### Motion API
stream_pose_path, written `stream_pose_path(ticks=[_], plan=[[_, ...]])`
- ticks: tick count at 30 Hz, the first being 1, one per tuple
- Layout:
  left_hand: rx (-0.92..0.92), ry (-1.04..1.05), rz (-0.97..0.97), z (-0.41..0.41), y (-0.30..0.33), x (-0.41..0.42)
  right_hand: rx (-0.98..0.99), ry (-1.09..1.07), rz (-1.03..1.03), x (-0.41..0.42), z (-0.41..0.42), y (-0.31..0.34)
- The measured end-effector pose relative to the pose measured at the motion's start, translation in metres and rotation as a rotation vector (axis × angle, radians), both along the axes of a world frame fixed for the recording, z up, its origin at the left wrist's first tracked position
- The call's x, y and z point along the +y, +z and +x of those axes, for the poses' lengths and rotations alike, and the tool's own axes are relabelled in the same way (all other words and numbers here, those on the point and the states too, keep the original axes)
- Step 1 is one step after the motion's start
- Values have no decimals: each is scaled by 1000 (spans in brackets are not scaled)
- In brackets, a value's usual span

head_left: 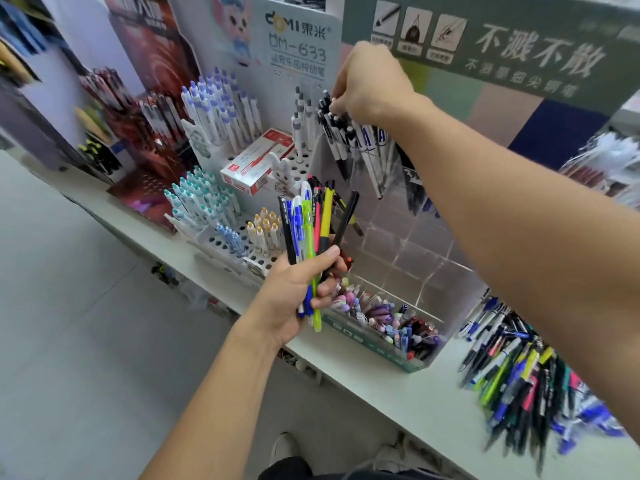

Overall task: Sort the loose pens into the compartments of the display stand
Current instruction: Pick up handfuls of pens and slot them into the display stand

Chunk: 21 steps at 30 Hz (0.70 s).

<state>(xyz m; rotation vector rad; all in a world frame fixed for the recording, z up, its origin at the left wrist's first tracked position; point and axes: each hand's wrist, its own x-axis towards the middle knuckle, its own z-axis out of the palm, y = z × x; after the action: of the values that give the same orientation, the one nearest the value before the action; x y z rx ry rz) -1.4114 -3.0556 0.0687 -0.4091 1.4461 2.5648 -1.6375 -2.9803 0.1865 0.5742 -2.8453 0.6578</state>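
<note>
My left hand (pixel 294 292) grips a bundle of mixed pens (pixel 311 223), black, blue, lime, pink and yellow, held upright in front of the stand. My right hand (pixel 367 84) reaches up to the top compartment of the clear display stand (pixel 408 244), its fingers pinching the top of a black-and-white pen (pixel 332 133) among several like it. The lowest compartment holds pastel and dark pens (pixel 384 317). A heap of loose pens (pixel 519 368) lies on the shelf at the right, partly under my right forearm.
A white peg-hole rack (pixel 228 237) to the left carries purple, teal, tan and blue pens, with a red-and-white pen box (pixel 256 161) lying on it. Dark red pen displays stand farther left. The white shelf edge (pixel 381 393) runs diagonally; grey floor lies below.
</note>
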Motion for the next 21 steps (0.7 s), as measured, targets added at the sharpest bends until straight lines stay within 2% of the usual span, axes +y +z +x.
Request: stream_pose_path(ticks=[5, 9, 12, 13, 15, 17, 18, 20, 21], plan=[[-5, -40, 60, 1, 1, 5, 119, -137, 33, 16, -3, -11], [-52, -14, 84, 0, 2, 14, -19, 64, -24, 36, 17, -2], [-90, -5, 120, 0, -3, 20, 37, 50, -162, 62, 62, -4], [-92, -16, 109, 0, -5, 22, -4, 20, -202, 75, 80, -11], [-88, -56, 49, 0, -6, 28, -288, 22, -268, 98, 122, -36], [-84, -114, -40, -1, -5, 37, -542, 2, -513, 112, 151, -65], [-85, -135, -81, -1, -5, 42, -592, -43, -687, 119, 159, -76], [-97, -136, -112, -2, -5, 52, -545, -137, -966, 136, 163, -83], [-106, -124, -102, -3, -5, 55, -453, -176, -1056, 146, 161, -78]])
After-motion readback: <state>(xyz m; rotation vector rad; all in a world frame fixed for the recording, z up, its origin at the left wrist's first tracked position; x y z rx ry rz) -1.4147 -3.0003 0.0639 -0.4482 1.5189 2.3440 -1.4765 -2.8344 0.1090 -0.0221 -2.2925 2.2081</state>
